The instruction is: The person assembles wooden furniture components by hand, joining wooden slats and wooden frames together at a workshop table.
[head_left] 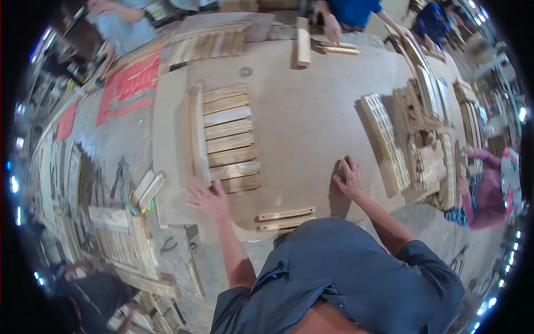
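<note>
My left hand (208, 199) has its fingers spread at the near end of a pair of long wooden rails (198, 131). Beside those rails, a row of short wooden slats (229, 143) lies side by side on the table. My right hand (350, 179) is out over the bare board with nothing in it, its fingers apart and slightly bent. To its right stands a long stack of wooden strips with slots (385, 142). Close to my body lie two narrow wooden strips with holes near their ends (286, 214).
Stacked wood pieces (428, 161) crowd the table's right side. A red sheet (130, 86) and more slats (206, 44) lie at the far left. Pliers (168, 245) rest at the lower left. Co-workers stand around the table, one in a blue shirt (353, 11) across from me.
</note>
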